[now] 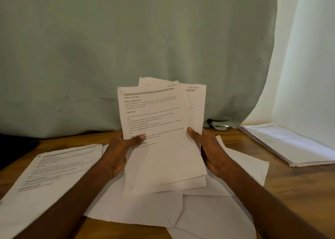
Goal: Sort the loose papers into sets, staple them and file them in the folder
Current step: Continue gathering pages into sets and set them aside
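- Papers (159, 130) stand raised off the wooden table (293, 182), a fanned bundle of printed sheets held between both hands.
- Left hand (119, 151) grips the bundle's left edge, thumb pressed over the front sheet's text.
- Right hand (208, 151) grips the right edge, thumb on the front, fingers behind.
- Blank sheets (145, 208) lie loose beneath the hands.
- Printed sheet (50, 175) lies flat left of the left hand.
- Paper stack (290, 144) rests well right of the right hand.
- Green curtain (126, 39) hangs beyond.

White papers (163, 148) with black print; brown table (299, 184); pale-green curtain (126, 39).
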The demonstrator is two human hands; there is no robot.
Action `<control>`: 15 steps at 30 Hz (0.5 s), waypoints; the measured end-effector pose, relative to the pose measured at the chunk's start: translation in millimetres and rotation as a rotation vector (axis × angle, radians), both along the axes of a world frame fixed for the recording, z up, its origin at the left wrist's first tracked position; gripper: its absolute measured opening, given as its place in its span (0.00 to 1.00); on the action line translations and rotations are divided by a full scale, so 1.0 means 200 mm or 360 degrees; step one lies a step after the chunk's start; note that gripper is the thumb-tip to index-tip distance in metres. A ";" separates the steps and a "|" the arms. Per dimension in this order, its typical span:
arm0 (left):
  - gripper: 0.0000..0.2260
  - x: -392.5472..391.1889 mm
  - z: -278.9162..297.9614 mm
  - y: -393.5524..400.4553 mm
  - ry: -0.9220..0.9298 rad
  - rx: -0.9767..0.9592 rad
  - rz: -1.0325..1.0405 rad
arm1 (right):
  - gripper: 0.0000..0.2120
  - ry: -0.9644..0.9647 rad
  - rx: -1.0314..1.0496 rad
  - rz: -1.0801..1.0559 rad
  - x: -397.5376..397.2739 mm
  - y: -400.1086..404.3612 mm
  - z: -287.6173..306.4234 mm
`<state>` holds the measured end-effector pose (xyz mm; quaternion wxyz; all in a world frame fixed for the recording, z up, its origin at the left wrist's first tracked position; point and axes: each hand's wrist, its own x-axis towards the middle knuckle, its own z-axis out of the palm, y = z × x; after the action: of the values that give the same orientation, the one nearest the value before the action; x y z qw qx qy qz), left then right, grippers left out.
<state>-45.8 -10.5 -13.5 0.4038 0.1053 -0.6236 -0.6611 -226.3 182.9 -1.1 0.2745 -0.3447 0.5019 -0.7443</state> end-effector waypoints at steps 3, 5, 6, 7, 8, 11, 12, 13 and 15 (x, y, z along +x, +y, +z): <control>0.23 0.00 0.03 0.01 0.0092 -0.0084 0.0073 | 0.24 0.0052 -0.0050 0.0088 0.03 0.01 0.01; 0.23 0.01 0.06 0.03 0.0182 -0.0143 0.0120 | 0.26 0.0245 -0.0054 0.0024 0.07 0.02 0.02; 0.23 0.02 0.08 0.04 0.0227 -0.0170 0.0131 | 0.25 0.0378 -0.0065 -0.0064 0.09 0.01 0.02; 0.23 0.03 0.11 0.05 0.0274 -0.0193 0.0128 | 0.22 0.0479 -0.0102 -0.0162 0.10 0.01 0.02; 0.23 0.04 0.13 0.06 0.0313 -0.0215 0.0117 | 0.19 0.0520 -0.0150 -0.0247 0.12 0.01 0.03; 0.21 0.07 0.17 0.06 0.0348 -0.0287 0.0061 | 0.13 0.0528 -0.0204 -0.0379 0.14 -0.01 0.04; 0.20 0.07 0.17 0.05 0.0339 -0.0280 0.0035 | 0.12 0.0516 -0.0202 -0.0370 0.13 -0.02 0.04; 0.19 0.07 0.16 0.05 0.0323 -0.0248 0.0009 | 0.11 0.0503 -0.0189 -0.0322 0.13 -0.01 0.03; 0.19 0.06 0.10 0.04 0.0265 -0.0160 -0.0018 | 0.15 0.0489 -0.0117 -0.0167 0.12 0.00 0.01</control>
<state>-34.6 -3.1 6.1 0.4553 0.0260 -0.6208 -0.6377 -202.3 182.4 0.8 0.1423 -0.4375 0.5278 -0.7140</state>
